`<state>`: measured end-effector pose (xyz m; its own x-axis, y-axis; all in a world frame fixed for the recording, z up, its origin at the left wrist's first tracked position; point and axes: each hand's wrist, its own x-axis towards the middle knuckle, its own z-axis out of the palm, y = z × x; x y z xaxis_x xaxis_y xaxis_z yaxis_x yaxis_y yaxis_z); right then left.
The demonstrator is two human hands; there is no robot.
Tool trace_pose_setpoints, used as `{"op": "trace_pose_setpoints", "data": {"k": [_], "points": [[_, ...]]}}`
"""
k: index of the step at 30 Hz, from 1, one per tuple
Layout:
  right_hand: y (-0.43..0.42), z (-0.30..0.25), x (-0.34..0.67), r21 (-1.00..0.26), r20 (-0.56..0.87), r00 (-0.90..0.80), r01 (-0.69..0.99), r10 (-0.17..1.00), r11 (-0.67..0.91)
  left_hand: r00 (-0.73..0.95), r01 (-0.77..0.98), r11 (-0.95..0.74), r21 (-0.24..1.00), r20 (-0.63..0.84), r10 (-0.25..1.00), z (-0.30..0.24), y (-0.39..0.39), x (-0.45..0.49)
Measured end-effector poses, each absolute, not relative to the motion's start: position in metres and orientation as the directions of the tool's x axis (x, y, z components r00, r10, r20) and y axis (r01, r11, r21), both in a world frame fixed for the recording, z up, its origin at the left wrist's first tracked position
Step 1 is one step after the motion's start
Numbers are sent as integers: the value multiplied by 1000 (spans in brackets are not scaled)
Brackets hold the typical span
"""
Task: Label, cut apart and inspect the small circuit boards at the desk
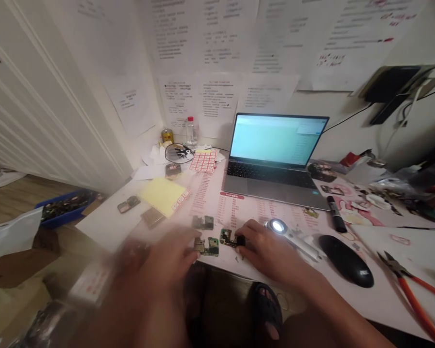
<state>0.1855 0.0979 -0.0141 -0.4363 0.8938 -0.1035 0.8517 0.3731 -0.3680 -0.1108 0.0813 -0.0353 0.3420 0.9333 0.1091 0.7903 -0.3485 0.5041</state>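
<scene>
My left hand (166, 258) is smeared by motion near the desk's front edge, its fingertips beside a small green circuit board (207, 246). My right hand (266, 249) rests on the desk with its fingers curled, pinching the dark end of a second circuit board (227, 237). A third small board (203, 222) lies just behind them. Whether the left hand holds anything is blurred.
An open laptop (275, 159) stands behind. A lit magnifier lamp (278, 226), black marker (335, 214) and black mouse (346, 260) lie to the right, orange-handled cutters (409, 285) further right. A yellow pad (164, 194), sticker sheet (203, 160), bottle (191, 131) and can (167, 136) sit left.
</scene>
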Motion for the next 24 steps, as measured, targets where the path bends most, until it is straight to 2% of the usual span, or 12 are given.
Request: {"op": "trace_pose_setpoints", "data": {"k": [3, 8, 13, 18, 24], "points": [[97, -13, 187, -363, -112, -424, 859, 899, 360, 318, 777, -338, 531, 132, 939, -32, 84, -111], [95, -9, 188, -351, -130, -434, 861, 891, 368, 389, 760, -358, 542, 63, 919, -31, 83, -111], [94, -8, 188, -327, -124, -433, 867, 893, 375, 374, 772, -349, 532, 64, 925, -36, 83, -111], [93, -10, 189, -300, -64, -449, 861, 891, 412, 381, 765, -361, 534, 78, 921, -38, 84, -112], [92, -5, 186, -266, -126, -460, 869, 879, 417, 403, 757, -384, 529, 84, 911, -36, 84, -112]]}}
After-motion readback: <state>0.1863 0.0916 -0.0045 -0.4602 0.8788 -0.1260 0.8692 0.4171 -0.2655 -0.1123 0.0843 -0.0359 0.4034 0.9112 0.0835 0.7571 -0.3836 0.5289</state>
